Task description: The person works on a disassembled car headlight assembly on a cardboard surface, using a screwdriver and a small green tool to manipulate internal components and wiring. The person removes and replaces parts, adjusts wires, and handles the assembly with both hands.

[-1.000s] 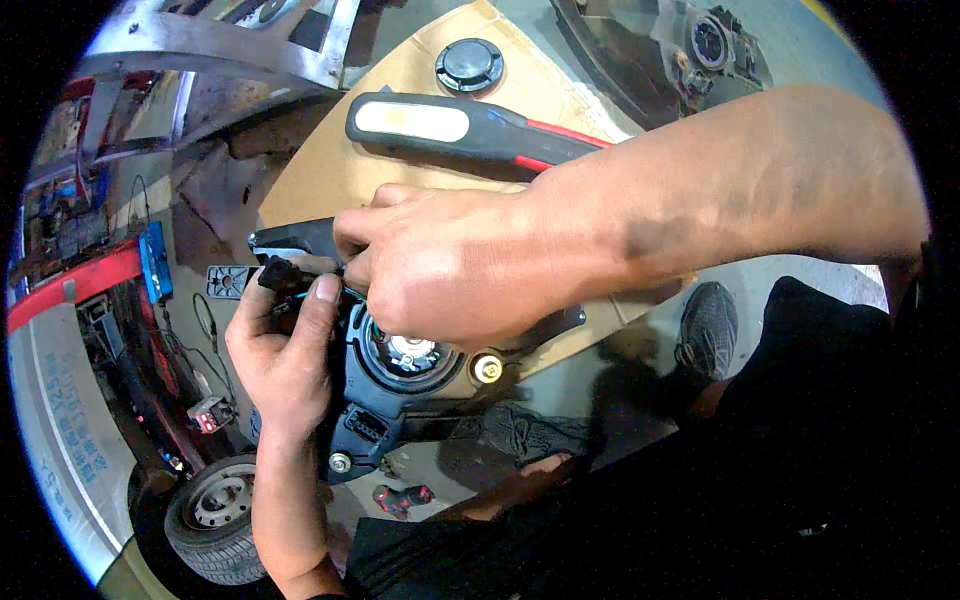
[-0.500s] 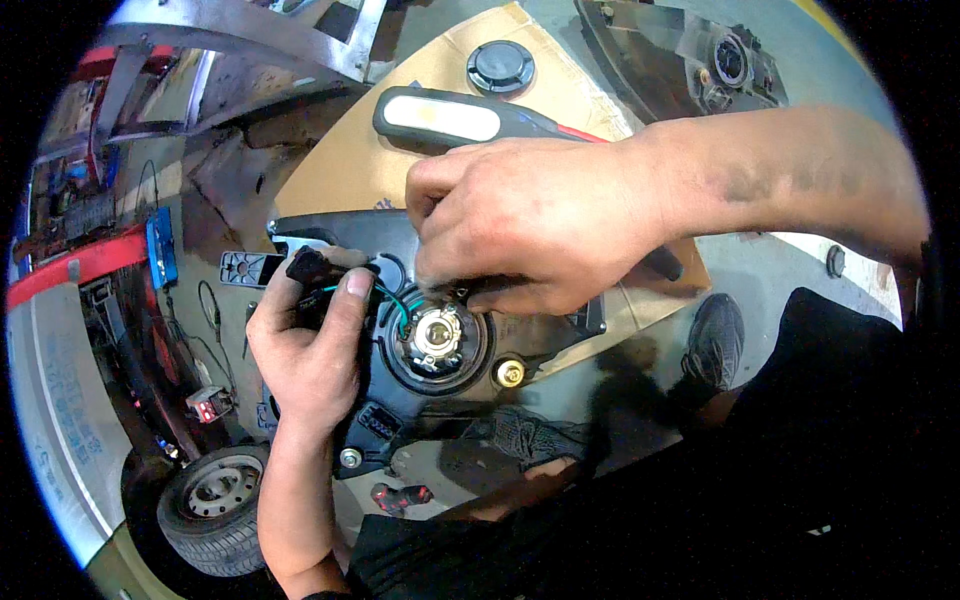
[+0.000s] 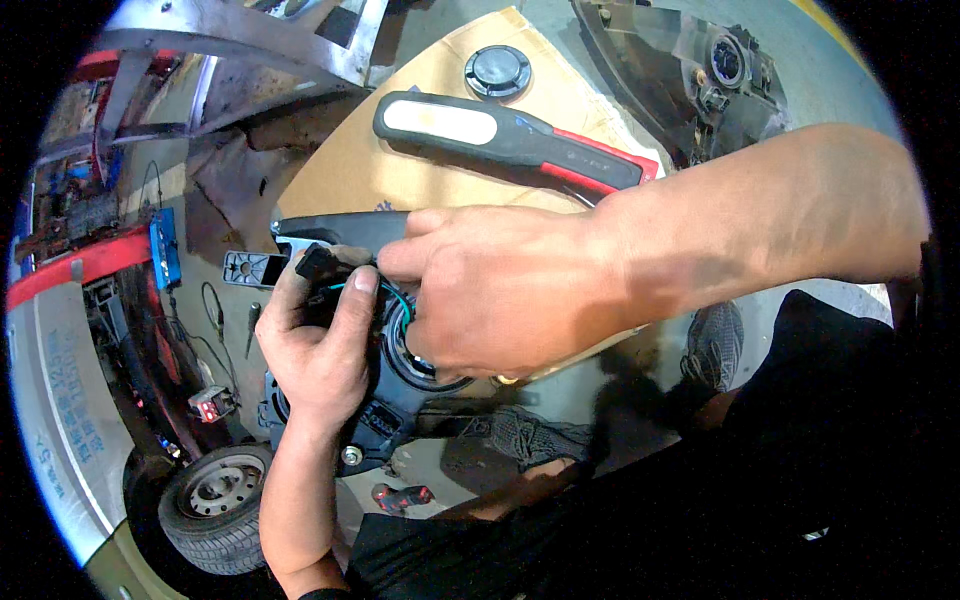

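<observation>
A black headlight housing lies in front of me with its back facing up. Between the thumb and fingers of my left hand is a small black connector, held above the housing's left side. Green wires run from it toward the round bulb opening. My right hand reaches in from the right and covers most of that opening. Its fingers are curled down into the opening, and whatever they grip is hidden beneath the hand.
Cardboard lies under the housing, bearing a work light and a round black cap. Another headlight sits at the far right. A wheel, a red and black power tool and my shoe are around it.
My right hand has come down and nearer over the bulb opening, hiding the bulb's metal seat and uncovering the work light's handle. My left hand keeps its hold on the connector, almost still.
</observation>
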